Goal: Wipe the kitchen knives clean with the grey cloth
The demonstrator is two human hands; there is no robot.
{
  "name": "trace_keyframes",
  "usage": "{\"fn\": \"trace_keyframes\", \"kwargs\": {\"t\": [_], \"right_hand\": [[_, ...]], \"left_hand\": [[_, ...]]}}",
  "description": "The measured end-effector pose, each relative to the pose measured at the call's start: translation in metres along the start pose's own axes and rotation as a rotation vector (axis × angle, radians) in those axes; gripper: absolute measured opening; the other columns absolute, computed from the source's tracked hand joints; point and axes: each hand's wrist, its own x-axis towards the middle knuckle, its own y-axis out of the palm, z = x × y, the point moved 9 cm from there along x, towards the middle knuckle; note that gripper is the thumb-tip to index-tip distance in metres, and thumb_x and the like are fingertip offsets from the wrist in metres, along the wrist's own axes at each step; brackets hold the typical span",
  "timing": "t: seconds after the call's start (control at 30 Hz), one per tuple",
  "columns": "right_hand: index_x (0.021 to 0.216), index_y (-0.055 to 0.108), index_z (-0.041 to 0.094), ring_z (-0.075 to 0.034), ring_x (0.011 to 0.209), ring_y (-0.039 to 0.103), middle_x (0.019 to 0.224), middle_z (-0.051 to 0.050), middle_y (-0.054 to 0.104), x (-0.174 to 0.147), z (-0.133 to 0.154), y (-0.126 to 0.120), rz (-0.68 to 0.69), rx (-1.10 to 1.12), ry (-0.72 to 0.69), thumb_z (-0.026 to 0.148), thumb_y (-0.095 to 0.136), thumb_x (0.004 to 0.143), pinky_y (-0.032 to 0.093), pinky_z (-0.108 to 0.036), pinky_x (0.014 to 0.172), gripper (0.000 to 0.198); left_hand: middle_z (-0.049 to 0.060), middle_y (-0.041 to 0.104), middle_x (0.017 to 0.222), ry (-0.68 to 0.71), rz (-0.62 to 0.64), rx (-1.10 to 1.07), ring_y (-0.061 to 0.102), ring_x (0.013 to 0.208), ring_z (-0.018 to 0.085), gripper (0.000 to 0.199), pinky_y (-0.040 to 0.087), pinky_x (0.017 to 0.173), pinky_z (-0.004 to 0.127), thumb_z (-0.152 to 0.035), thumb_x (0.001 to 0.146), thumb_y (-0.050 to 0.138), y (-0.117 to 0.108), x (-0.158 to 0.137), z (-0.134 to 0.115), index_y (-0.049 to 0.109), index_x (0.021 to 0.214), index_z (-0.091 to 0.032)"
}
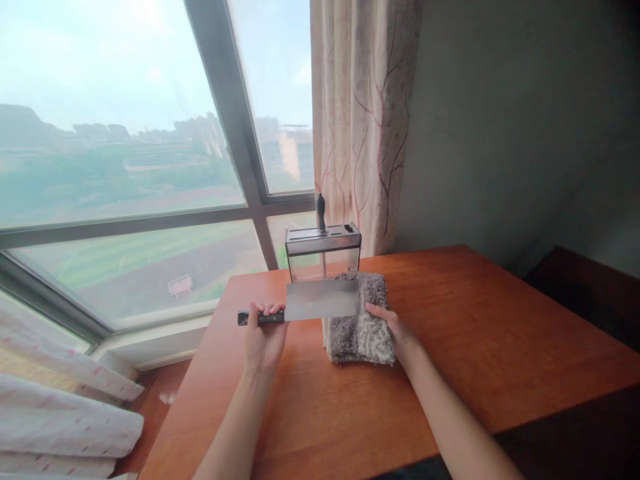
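Observation:
A cleaver (320,299) with a broad steel blade is held level above the table, its black handle to the left. My left hand (266,337) is wrapped round that handle. A folded grey and white fluffy cloth (361,340) hangs behind and below the blade. My right hand (395,327) grips the cloth at its right side, thumb on the front and the other fingers hidden behind it. Just beyond stands a clear knife block (323,241) with a slotted top, and a dark-handled knife (321,212) is upright in it.
The brown wooden table (450,347) spreads under my hands. Past its far edge hangs a patterned curtain (370,120), beside a large window (125,167) on the left. More curtain cloth (65,417) lies at lower left. A dark piece of furniture (585,287) is at right.

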Motion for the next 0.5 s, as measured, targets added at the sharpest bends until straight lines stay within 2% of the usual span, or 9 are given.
{"fn": "trace_keyframes", "kwargs": {"t": [0.1,0.23,0.5], "right_hand": [[0.091,0.068,0.016,-0.023,0.071,0.071,0.079,-0.006,0.075,0.003,-0.001,0.001,0.005,-0.013,-0.028,0.029,0.074,0.069,0.057,-0.035,0.07,0.026],[0.098,0.067,0.018,-0.023,0.072,0.07,0.084,-0.005,0.075,0.005,0.007,0.003,-0.016,-0.092,-0.139,0.027,0.076,0.067,0.057,-0.034,0.067,0.033],[0.092,0.068,0.014,-0.023,0.067,0.07,0.078,-0.006,0.075,0.006,0.018,-0.007,-0.183,-0.169,-0.227,0.028,0.077,0.063,0.056,-0.031,0.06,0.034]], "left_hand": [[-0.002,0.047,0.065,0.006,0.019,0.013,0.051,0.064,0.009,0.027,0.049,0.084,0.032,-0.027,0.093,0.049,0.003,-0.001,0.001,0.053,0.07,-0.015],[-0.002,0.05,0.068,-0.014,0.022,0.024,0.053,0.067,0.01,0.023,0.049,0.086,0.033,-0.026,0.093,0.049,0.006,-0.004,0.004,0.055,0.074,-0.015],[0.001,0.06,0.075,-0.025,-0.034,0.201,0.059,0.077,0.013,0.014,0.051,0.08,0.029,-0.026,0.083,0.062,0.0,-0.001,0.005,0.061,0.073,-0.016]]}}
